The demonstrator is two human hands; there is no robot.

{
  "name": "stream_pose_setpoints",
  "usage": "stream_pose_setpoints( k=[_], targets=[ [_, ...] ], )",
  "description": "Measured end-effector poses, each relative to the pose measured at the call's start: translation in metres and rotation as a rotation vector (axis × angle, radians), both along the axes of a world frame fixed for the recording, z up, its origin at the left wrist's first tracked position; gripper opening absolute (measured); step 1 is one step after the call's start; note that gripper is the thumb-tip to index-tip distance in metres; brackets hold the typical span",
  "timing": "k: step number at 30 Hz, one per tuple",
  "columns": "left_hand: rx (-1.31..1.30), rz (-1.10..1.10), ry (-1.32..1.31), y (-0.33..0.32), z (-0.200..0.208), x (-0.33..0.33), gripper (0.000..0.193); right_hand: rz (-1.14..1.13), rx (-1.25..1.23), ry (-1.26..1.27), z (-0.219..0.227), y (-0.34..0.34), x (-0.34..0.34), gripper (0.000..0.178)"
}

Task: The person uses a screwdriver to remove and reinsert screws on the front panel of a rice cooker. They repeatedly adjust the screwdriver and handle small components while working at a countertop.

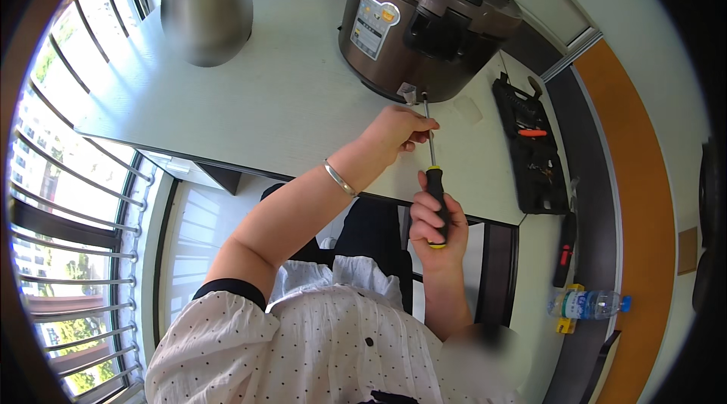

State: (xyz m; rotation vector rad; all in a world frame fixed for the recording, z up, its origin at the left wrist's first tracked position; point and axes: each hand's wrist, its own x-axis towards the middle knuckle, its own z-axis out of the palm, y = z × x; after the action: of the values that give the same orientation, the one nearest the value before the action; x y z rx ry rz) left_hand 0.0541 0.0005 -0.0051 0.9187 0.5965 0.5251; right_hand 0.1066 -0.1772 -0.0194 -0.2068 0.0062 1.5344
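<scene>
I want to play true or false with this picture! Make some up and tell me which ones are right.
1. The right hand holds the screwdriver by its handle. True.
2. The screwdriver's tip is at the lower part of the brown cooker. True.
3. The left hand is on top of the cooker. False: its fingers are at the screwdriver's shaft.
4. The bracelet is on the right arm. False: it is on the left arm.
5. The bottle has a blue cap. True.

Blue-capped clear bottle at right, barred window at left
</scene>
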Motion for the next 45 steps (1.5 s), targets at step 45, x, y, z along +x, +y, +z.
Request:
stream_pose_setpoints(
  k=[45],
  targets=[
    [0.107,0.06,0.087,-0.005,0.007,-0.006,0.02,0.073,0.151,0.236,0.001,0.002,0.001,0.043]
  ],
)
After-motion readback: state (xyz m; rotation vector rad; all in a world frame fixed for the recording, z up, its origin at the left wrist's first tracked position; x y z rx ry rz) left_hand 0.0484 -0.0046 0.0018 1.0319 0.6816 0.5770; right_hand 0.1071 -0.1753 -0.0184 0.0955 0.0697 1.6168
